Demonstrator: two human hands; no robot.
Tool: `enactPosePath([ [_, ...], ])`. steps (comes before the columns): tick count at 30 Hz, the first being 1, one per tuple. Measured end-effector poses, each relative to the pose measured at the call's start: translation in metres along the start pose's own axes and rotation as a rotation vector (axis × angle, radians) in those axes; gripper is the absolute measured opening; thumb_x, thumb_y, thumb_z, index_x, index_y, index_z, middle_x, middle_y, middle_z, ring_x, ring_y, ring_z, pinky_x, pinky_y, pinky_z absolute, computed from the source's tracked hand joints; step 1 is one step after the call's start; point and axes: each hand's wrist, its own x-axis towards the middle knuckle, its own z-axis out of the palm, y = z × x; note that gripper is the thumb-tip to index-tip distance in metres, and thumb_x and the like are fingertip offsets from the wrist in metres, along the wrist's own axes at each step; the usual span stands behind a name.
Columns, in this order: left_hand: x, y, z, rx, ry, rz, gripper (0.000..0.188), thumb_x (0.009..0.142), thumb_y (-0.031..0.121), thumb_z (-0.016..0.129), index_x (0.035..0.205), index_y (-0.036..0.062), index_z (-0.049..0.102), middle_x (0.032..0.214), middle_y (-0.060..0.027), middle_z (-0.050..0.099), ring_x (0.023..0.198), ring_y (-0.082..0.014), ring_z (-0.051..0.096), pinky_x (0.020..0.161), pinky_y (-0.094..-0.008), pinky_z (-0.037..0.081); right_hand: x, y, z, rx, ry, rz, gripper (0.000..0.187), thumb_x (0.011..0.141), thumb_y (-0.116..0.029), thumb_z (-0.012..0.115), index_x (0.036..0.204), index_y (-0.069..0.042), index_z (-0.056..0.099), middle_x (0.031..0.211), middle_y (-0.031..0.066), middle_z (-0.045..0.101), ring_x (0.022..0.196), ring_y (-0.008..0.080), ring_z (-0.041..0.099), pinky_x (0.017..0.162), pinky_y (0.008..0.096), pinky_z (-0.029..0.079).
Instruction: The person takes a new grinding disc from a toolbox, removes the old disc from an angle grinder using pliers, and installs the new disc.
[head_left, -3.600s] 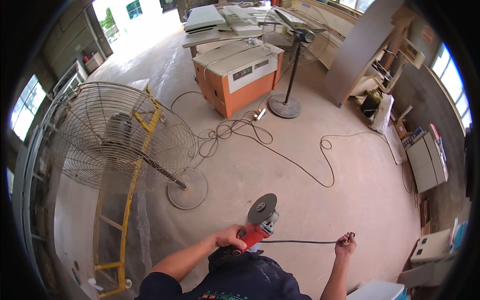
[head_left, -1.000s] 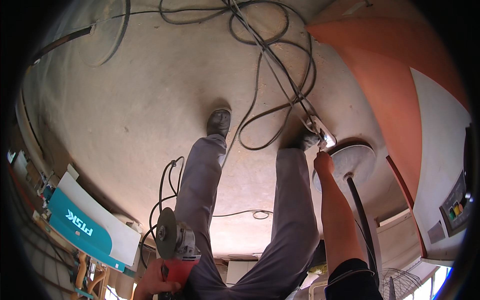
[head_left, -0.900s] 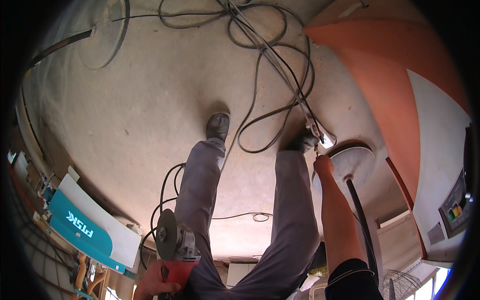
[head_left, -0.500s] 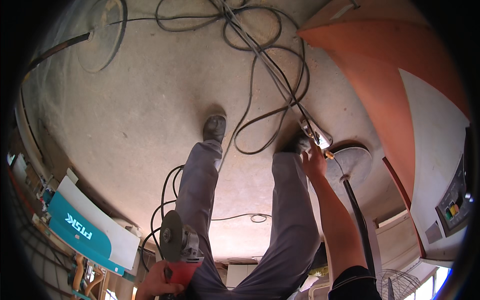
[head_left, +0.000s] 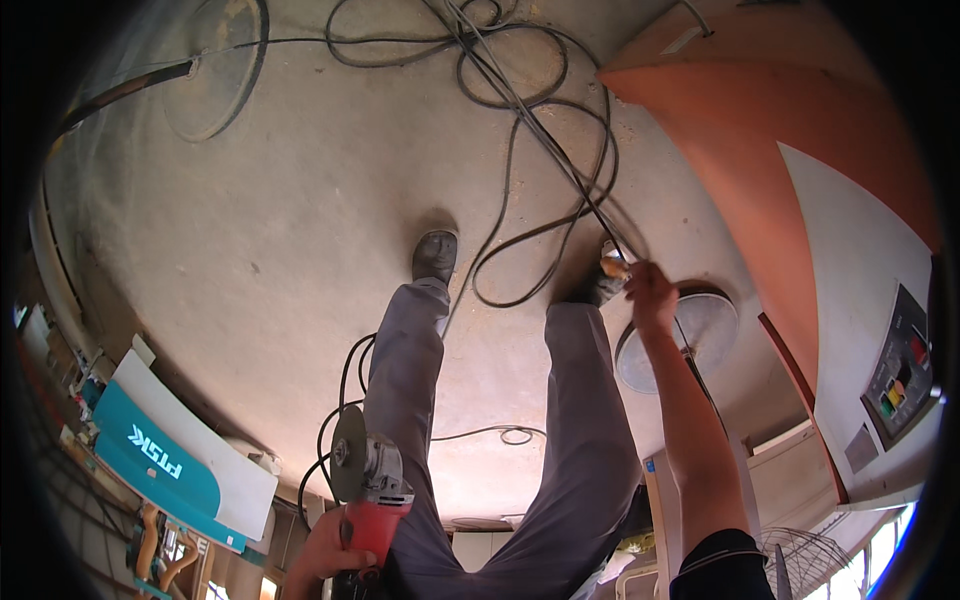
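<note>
At the lower left, my left hand (head_left: 330,548) is wrapped round the red body of an angle grinder (head_left: 378,522). The grinder's grey-green disc (head_left: 349,454) points away from me, close to my left leg. Further out, beside my right shoe (head_left: 600,290), my right hand (head_left: 652,296) is closed, slightly blurred. It seems to grip the white power strip (head_left: 609,249), mostly hidden now and turned edge-on. An orange plug (head_left: 614,268) shows at my fingertips. A black cable (head_left: 603,218) runs up from there to the floor coils.
Black cable loops (head_left: 545,235) lie on the concrete floor ahead. A round stand base (head_left: 712,335) is beside my right forearm. A large orange and white machine (head_left: 830,220) with a control panel stands right; a teal and white panel (head_left: 165,455) stands left.
My right hand has shifted a little right and toward me. The power strip has turned so its face no longer shows, and the orange plug is now left of the hand. The grinder stays held.
</note>
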Motion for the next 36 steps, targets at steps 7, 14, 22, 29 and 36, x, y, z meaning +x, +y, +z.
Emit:
enactPosePath([
  [7,0.003,0.002,0.0,0.095,-0.013,0.028,0.063,0.056,0.018,0.074,0.112,-0.0034,0.053,0.085,-0.0026,0.061,0.073,-0.0109,0.058,0.069,-0.0238,0.046,0.017,0.069,0.017,-0.264,0.024,-0.01,0.065,0.078,-0.018,0.065,0.135,-0.007,0.036,0.116,0.0167,0.057,0.081,0.0283,0.061,0.077,0.0373,0.049],
  [14,0.001,-0.014,-0.006,0.054,-0.014,0.084,0.05,0.066,0.018,0.075,0.107,0.0,0.054,0.089,-0.0027,0.06,0.079,-0.0101,0.057,0.072,-0.0259,0.046,0.012,0.032,0.021,-0.48,-0.09,0.053,0.024,0.087,-0.027,0.051,0.092,-0.006,0.062,0.085,0.0197,0.062,0.086,0.0372,0.058,0.077,0.0466,0.045],
  [22,-0.036,-0.054,0.008,0.001,0.011,0.236,0.037,0.07,0.02,0.07,0.098,-0.0001,0.057,0.081,-0.0035,0.061,0.073,-0.0114,0.057,0.069,-0.026,0.046,-0.052,-0.149,-0.054,0.089,-0.13,-0.235,0.022,0.09,-0.021,0.049,0.088,-0.003,0.062,0.069,0.0058,0.058,0.067,0.0166,0.055,0.063,0.0304,0.044],
  [29,-0.117,-0.115,0.032,-0.231,0.008,0.516,0.04,0.069,0.024,0.073,0.099,0.0017,0.059,0.084,-0.0032,0.061,0.076,-0.0116,0.058,0.071,-0.0259,0.046,-0.182,-0.359,-0.146,0.524,-0.411,-0.309,0.026,0.094,-0.021,0.048,0.08,-0.001,0.057,0.066,0.0009,0.052,0.062,0.0102,0.047,0.06,0.0248,0.039],
  [36,-0.185,-0.129,0.035,-0.221,0.161,0.807,0.053,0.063,0.028,0.075,0.107,0.0024,0.06,0.084,-0.0061,0.063,0.072,-0.0161,0.059,0.067,-0.0308,0.05,-0.261,-0.521,-0.209,0.743,-0.562,-0.505,0.025,0.095,-0.021,0.049,0.083,0.0,0.056,0.065,0.0018,0.052,0.059,0.0092,0.045,0.056,0.0232,0.035],
])
